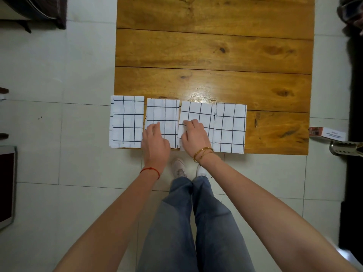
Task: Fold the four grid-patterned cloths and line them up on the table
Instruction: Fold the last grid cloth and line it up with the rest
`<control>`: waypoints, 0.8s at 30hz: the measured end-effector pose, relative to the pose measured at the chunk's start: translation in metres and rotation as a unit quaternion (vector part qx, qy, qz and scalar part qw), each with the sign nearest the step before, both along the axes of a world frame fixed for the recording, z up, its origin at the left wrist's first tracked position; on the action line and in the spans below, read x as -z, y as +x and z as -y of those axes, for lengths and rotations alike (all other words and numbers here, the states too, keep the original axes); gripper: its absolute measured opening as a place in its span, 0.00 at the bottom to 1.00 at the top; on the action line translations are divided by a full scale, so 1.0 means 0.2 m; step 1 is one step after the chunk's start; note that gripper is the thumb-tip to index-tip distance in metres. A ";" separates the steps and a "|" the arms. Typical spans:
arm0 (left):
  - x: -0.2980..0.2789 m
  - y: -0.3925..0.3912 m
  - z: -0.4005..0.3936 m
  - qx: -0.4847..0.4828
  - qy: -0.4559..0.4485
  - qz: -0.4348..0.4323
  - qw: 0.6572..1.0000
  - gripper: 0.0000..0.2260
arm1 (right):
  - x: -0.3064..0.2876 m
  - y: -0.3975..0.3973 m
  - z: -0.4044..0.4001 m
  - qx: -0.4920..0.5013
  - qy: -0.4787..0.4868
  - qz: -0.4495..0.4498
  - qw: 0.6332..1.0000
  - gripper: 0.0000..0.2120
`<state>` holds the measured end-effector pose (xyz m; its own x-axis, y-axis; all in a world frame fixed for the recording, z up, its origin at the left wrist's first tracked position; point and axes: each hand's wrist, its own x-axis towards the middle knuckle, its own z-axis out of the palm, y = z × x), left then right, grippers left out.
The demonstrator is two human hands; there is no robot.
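Four folded grid cloths (228, 127) lie in a row along the near edge of the wooden table (214, 55). The left hand (155, 143) rests flat on the second cloth (167, 118), the right hand (194, 135) lies fingers-down on the third cloth (198, 114), neither gripping anything.

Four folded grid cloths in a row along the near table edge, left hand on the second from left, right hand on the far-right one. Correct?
Not quite. The head view shows the right hand resting on the third cloth from the left, not on the far-right cloth, which is untouched. The rest holds: four folded cloths in a row along the near edge of the table, left hand on the second cloth from the left.
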<state>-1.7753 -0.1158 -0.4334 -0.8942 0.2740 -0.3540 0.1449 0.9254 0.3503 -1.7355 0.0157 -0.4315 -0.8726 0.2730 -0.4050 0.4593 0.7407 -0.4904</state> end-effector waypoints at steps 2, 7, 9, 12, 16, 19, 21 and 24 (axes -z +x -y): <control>0.01 -0.06 0.05 -0.006 -0.042 0.022 0.999 0.27 | 0.01 -0.04 0.05 0.014 -0.006 0.025 1.000 0.21; 0.05 -0.15 0.11 0.025 -0.074 0.083 0.993 0.32 | 0.04 -0.09 0.11 0.015 -0.005 0.066 0.998 0.22; 0.06 -0.15 0.13 0.035 -0.052 0.089 0.994 0.31 | 0.04 -0.10 0.12 0.019 -0.006 0.067 0.998 0.21; 0.06 -0.13 0.15 0.036 -0.007 0.087 0.996 0.30 | 0.04 -0.11 0.13 0.041 -0.026 0.062 0.997 0.20; 0.07 -0.12 0.18 0.036 0.019 0.072 0.997 0.29 | 0.05 -0.12 0.12 0.062 -0.028 0.059 0.996 0.18; 0.05 -0.13 0.21 0.012 0.042 0.040 0.998 0.27 | 0.04 -0.12 0.14 0.083 -0.014 0.036 0.996 0.20; 0.04 -0.17 0.25 -0.007 0.037 0.002 0.999 0.26 | 0.03 -0.15 0.17 0.079 -0.020 -0.002 0.997 0.20; 0.02 -0.25 0.33 -0.042 -0.001 -0.020 0.999 0.26 | 0.02 -0.22 0.24 0.035 -0.062 -0.029 0.997 0.20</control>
